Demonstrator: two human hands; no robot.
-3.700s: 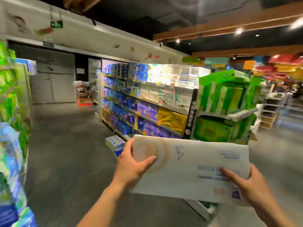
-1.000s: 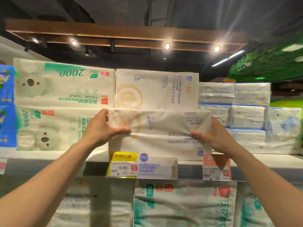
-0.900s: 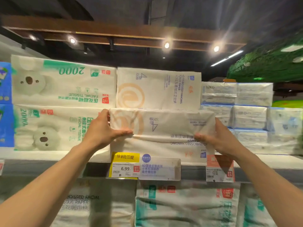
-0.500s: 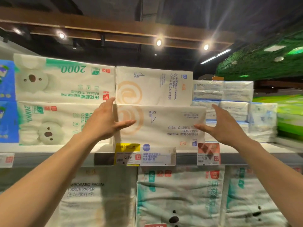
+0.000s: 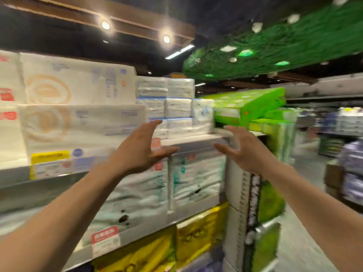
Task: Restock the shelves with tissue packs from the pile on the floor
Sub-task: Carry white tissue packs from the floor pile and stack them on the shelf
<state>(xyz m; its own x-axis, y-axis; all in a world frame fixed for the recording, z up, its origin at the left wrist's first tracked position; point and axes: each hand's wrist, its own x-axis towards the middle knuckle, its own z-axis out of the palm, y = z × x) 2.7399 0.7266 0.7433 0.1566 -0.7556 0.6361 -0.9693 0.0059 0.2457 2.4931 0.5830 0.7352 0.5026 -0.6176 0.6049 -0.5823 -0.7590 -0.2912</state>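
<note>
Both hands are empty. The left hand [image 5: 141, 150] and right hand [image 5: 243, 150] hang in front of the shelving with fingers spread, touching nothing.

The white plastic-wrapped tissue pack with the orange swirl [image 5: 84, 126] lies on the grey metal top shelf [image 5: 196, 140] under a matching swirl pack [image 5: 78, 85], left of the hands.

Risks, as I judge them:
- The pack's front sits right at the shelf lip above the yellow price label [image 5: 50, 155]. Blur stops me telling whether it overhangs; if it does, it may slide out and bring the upper pack with it.
- The right hand is near the bright green packs [image 5: 249, 107] at the shelf end, so a careless swing could knock them.
- The floor pile is out of view.

Half a second ago the hands flanked the pack's ends. Now they are off it, and the view has swung right towards the aisle.
</note>
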